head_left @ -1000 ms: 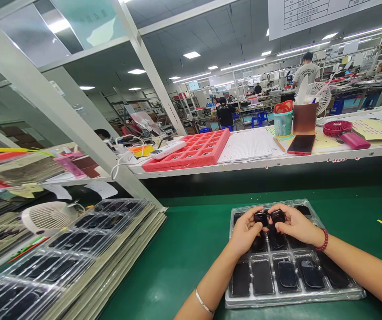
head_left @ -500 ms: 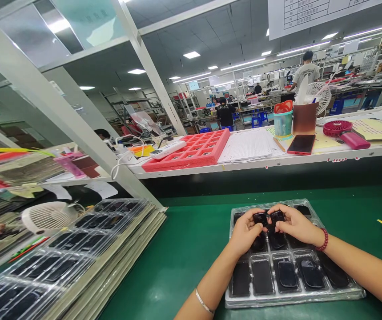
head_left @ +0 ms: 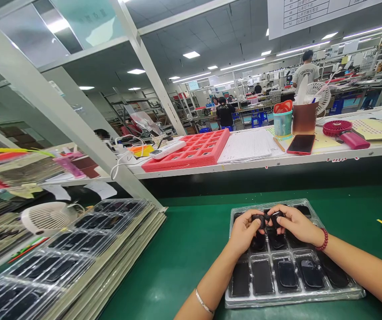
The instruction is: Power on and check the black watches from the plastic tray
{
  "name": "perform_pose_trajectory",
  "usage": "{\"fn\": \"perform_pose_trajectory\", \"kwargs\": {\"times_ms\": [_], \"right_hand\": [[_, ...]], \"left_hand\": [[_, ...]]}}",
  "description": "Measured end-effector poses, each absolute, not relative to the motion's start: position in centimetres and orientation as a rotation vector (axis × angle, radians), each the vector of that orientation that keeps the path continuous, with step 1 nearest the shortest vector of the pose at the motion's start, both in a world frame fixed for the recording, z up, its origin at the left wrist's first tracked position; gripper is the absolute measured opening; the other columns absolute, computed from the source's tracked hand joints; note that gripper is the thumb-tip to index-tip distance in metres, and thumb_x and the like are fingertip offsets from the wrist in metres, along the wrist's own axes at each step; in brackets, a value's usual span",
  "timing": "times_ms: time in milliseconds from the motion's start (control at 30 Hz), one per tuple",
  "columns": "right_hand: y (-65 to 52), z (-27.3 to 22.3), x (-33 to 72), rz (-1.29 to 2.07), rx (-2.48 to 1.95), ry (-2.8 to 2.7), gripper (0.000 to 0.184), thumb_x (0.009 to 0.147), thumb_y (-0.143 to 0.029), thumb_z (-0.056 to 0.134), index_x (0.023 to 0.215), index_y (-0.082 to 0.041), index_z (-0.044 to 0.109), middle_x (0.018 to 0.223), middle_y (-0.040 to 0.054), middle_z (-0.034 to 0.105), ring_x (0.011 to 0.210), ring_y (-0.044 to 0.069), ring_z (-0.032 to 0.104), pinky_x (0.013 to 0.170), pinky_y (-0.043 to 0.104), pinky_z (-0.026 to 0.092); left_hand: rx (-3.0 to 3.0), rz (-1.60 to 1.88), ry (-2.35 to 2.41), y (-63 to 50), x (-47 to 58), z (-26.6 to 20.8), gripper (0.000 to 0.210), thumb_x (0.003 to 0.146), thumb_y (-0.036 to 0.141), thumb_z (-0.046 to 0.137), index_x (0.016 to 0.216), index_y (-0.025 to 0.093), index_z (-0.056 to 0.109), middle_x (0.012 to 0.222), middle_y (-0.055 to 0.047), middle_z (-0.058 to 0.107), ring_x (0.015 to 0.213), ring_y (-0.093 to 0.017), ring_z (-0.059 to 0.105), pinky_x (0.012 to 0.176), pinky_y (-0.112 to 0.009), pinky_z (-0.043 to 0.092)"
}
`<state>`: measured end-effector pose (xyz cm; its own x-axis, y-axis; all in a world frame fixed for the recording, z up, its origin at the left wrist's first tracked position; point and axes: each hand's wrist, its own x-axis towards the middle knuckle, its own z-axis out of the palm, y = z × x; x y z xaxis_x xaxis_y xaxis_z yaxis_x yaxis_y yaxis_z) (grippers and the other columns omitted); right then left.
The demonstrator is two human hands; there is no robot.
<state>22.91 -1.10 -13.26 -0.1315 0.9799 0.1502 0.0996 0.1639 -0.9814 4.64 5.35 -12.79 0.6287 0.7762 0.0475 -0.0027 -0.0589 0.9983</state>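
Observation:
My left hand [head_left: 243, 233] is closed on a small black square-faced device [head_left: 258, 218] that looks like a smartwatch case, its thumb pressed to the near side. A similar black watch case [head_left: 277, 217] is pinched in my right hand [head_left: 299, 226], thumb across its face. The two cases sit side by side, nearly touching; whether they meet I cannot tell. Both hands are over the far half of a clear plastic tray [head_left: 267, 302]. Dark rounded-corner pieces [head_left: 287, 273] fill its near pockets. My hands partly hide the far pockets.
On the left, clear trays of dark pieces [head_left: 89, 241] top a tall stack beside a white fan [head_left: 48, 218]. Behind the green mat [head_left: 177, 262] runs a shelf with a red foam tray [head_left: 187, 151], papers [head_left: 246, 146], a phone [head_left: 301, 144] and a pink fan [head_left: 339, 129].
Both watch cases have tilted a little in my fingers. My thumbs have shifted onto them, the right thumb now across its case's face. The tray has stayed put.

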Motion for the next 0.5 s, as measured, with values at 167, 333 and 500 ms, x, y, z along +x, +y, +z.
{"fn": "perform_pose_trajectory", "kwargs": {"times_ms": [167, 333, 500], "right_hand": [[-1.08, -13.04, 22.88, 1.133, -1.096, -1.48, 0.023, 0.079, -0.016, 0.051, 0.101, -0.019, 0.055, 0.091, 0.0024, 0.062, 0.066, 0.013, 0.061, 0.061, 0.026, 0.052], [-1.08, -12.94, 22.81, 1.137, -1.105, -1.464, 0.021, 0.079, -0.016, 0.05, 0.099, -0.019, 0.055, 0.087, 0.0016, 0.061, 0.063, 0.012, 0.06, 0.06, 0.027, 0.052], [-1.06, -12.97, 22.63, 1.105, -1.074, -1.476, 0.029, 0.073, -0.006, 0.047, 0.098, -0.02, 0.053, 0.085, 0.0001, 0.058, 0.064, 0.011, 0.056, 0.059, 0.025, 0.051]], "left_hand": [[1.494, 0.739, 0.661, 5.0, 4.72, -12.35, 0.025, 0.073, 0.023, 0.059, 0.097, 0.015, 0.057, 0.084, -0.006, 0.067, 0.064, -0.014, 0.061, 0.056, -0.023, 0.045], [1.489, 0.726, 0.661, 4.97, 4.7, -12.45, 0.027, 0.073, 0.02, 0.058, 0.099, 0.015, 0.057, 0.087, -0.006, 0.067, 0.068, -0.015, 0.062, 0.057, -0.023, 0.045], [1.496, 0.696, 0.67, 5.35, 4.71, -13.12, 0.039, 0.074, 0.016, 0.054, 0.113, 0.016, 0.052, 0.094, -0.007, 0.064, 0.072, -0.016, 0.065, 0.053, -0.019, 0.041]]}}
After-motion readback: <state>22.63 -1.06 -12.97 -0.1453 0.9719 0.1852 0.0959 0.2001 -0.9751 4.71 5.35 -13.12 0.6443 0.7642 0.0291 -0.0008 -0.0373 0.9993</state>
